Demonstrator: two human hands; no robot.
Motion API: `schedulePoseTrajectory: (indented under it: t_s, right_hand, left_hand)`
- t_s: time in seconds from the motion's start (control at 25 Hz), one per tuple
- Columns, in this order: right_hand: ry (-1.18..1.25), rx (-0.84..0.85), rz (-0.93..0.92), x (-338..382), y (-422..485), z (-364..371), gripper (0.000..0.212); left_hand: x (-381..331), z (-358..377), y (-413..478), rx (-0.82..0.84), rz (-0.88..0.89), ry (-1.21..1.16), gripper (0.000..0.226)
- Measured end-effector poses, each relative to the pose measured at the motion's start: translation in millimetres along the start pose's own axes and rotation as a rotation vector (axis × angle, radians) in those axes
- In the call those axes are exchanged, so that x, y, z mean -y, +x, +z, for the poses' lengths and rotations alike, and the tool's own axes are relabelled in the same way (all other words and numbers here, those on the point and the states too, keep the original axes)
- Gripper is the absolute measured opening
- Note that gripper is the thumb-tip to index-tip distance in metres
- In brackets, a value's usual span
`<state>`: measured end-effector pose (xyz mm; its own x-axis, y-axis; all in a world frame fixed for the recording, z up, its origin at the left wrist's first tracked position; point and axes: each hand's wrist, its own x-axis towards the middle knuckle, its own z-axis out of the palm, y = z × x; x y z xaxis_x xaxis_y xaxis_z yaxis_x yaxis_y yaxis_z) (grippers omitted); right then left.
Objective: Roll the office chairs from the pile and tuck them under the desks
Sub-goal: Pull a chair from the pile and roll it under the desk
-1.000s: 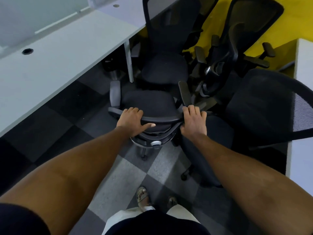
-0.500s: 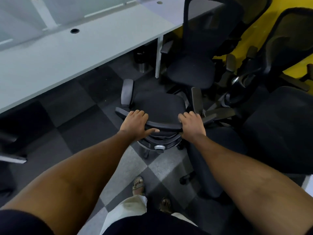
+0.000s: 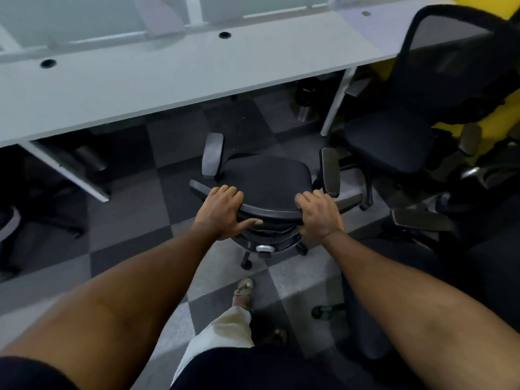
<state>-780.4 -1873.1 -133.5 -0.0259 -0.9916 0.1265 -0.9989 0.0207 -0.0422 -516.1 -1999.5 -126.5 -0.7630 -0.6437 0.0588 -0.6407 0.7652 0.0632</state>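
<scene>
Two grey armrests (image 3: pixel 213 157) flank the black office chair (image 3: pixel 267 181).

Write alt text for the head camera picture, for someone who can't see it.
Seen from above, a person's left hand and right hand grip the backrest top of a black office chair, which faces a long white desk. More black chairs crowd together to the right, on a grey checkered floor.

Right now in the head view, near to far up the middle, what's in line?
Sandalled foot → left hand and right hand gripping the backrest → chair seat → carpet tiles → white desk → frosted partition.
</scene>
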Motion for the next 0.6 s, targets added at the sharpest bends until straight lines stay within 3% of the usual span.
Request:
schedulePoseTrajectory:
  t_s: [0.36, 0.6]
  right_hand:
    - [-0.017, -0.010, -0.106, 90, 75, 16, 0.042]
    - [0.014, -0.029, -0.151, 154, 142, 26, 0.039]
  left_hand:
    - [77, -12, -68, -0.008, -0.282, -0.043, 0.076]
    - [162, -15, -82, 0.053, -0.374, -0.059, 0.092]
